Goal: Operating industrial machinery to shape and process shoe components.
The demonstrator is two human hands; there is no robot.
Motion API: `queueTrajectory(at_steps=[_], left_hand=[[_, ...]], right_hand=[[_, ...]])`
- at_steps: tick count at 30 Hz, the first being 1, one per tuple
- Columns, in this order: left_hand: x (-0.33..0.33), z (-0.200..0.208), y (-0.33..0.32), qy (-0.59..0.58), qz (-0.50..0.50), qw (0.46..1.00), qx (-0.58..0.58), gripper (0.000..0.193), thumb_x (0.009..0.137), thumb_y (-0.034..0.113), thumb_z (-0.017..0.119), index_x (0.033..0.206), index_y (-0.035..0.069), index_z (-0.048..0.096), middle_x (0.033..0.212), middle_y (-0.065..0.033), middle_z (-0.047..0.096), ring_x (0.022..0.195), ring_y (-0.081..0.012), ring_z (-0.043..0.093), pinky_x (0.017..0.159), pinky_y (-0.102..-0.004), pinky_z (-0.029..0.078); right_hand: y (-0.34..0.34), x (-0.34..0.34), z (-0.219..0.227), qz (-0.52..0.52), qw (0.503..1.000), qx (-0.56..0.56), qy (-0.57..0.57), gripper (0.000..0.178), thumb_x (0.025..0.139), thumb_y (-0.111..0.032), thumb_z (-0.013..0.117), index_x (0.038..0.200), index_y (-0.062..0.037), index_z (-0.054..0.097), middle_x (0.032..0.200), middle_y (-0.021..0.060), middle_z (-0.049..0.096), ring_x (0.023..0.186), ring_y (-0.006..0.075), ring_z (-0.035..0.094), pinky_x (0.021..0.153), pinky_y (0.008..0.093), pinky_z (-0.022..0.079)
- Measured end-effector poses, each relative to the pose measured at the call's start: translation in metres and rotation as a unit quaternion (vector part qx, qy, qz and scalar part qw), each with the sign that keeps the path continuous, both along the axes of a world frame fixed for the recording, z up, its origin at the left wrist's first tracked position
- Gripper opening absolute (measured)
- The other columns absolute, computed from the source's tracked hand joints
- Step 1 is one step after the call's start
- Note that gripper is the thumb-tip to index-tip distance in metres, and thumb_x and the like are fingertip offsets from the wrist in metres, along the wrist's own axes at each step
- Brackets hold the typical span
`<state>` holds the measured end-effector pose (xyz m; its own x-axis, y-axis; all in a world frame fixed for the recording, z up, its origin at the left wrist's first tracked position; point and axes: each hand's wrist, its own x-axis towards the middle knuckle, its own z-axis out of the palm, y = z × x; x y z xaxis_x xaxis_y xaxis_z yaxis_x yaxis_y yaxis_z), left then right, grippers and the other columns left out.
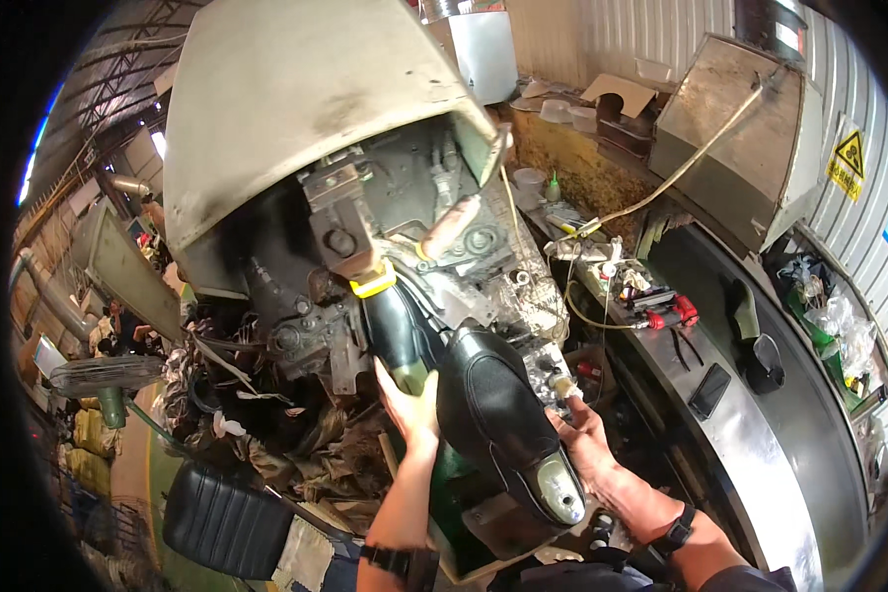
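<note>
In the middle, my left hand point(409, 403) grips the lower end of a long, glossy black shoe-shaped piece point(393, 321). Its far end sits against a yellow part point(373, 280) of a large machine point(337, 202). To its right is a black leather shoe upper point(488, 395) on a form, with a pale greenish end point(557, 491) towards me. My right hand point(590, 449) is beside that upper with bent fingers, close to a small whitish knob point(564, 388). What those fingers hold, if anything, is hidden.
Right of the machine runs a metal bench point(730, 424) with a phone point(709, 391) and a red-and-black tool point(671, 314). A yellowish hose point(676, 183) crosses behind it. At the left stand a fan point(109, 380) and a black padded seat point(217, 523). Scraps pile under the machine.
</note>
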<state>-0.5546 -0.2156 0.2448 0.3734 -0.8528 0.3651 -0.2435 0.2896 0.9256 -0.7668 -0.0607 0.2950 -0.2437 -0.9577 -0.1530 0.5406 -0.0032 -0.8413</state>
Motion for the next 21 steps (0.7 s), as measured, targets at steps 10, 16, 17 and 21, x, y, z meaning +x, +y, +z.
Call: queueTrajectory(at_steps=[10, 16, 17, 21], left_hand=[[0.054, 0.007, 0.094, 0.386, -0.217, 0.886, 0.137, 0.049, 0.104, 0.038, 0.052, 0.136, 0.001, 0.054, 0.129, -0.0093, 0.062, 0.119, -0.0229, 0.057, 0.102, -0.0382, 0.045], [0.017, 0.049, 0.063, 0.529, -0.083, 0.811, 0.236, 0.038, 0.101, 0.033, 0.062, 0.122, 0.002, 0.063, 0.123, -0.0117, 0.067, 0.108, -0.0257, 0.064, 0.100, -0.0408, 0.048], [0.016, 0.042, 0.057, 0.539, -0.068, 0.805, 0.240, 0.038, 0.100, 0.033, 0.062, 0.122, 0.002, 0.063, 0.122, -0.0111, 0.067, 0.108, -0.0254, 0.064, 0.100, -0.0412, 0.048], [0.008, 0.040, 0.039, 0.568, -0.053, 0.788, 0.233, 0.037, 0.098, 0.033, 0.065, 0.120, 0.002, 0.065, 0.121, -0.0096, 0.068, 0.108, -0.0246, 0.064, 0.100, -0.0415, 0.048]], right_hand=[[-0.078, 0.064, -0.011, 0.043, 0.988, 0.090, -0.117, 0.049, 0.092, 0.000, 0.069, 0.136, -0.0051, 0.049, 0.097, 0.0135, 0.069, 0.075, 0.0212, 0.070, 0.058, 0.0354, 0.058], [-0.124, 0.088, -0.025, 0.043, 0.991, 0.057, -0.109, 0.060, 0.093, -0.004, 0.069, 0.144, -0.0005, 0.037, 0.105, 0.0134, 0.066, 0.084, 0.0191, 0.067, 0.066, 0.0348, 0.058], [-0.130, 0.090, -0.028, 0.037, 0.993, 0.029, -0.109, 0.064, 0.094, -0.006, 0.069, 0.147, -0.0001, 0.034, 0.105, 0.0136, 0.066, 0.084, 0.0192, 0.066, 0.067, 0.0348, 0.057], [-0.144, 0.088, -0.035, 0.041, 0.996, 0.054, -0.063, 0.067, 0.095, -0.008, 0.069, 0.150, -0.0018, 0.031, 0.107, 0.0152, 0.069, 0.082, 0.0184, 0.068, 0.071, 0.0339, 0.058]])
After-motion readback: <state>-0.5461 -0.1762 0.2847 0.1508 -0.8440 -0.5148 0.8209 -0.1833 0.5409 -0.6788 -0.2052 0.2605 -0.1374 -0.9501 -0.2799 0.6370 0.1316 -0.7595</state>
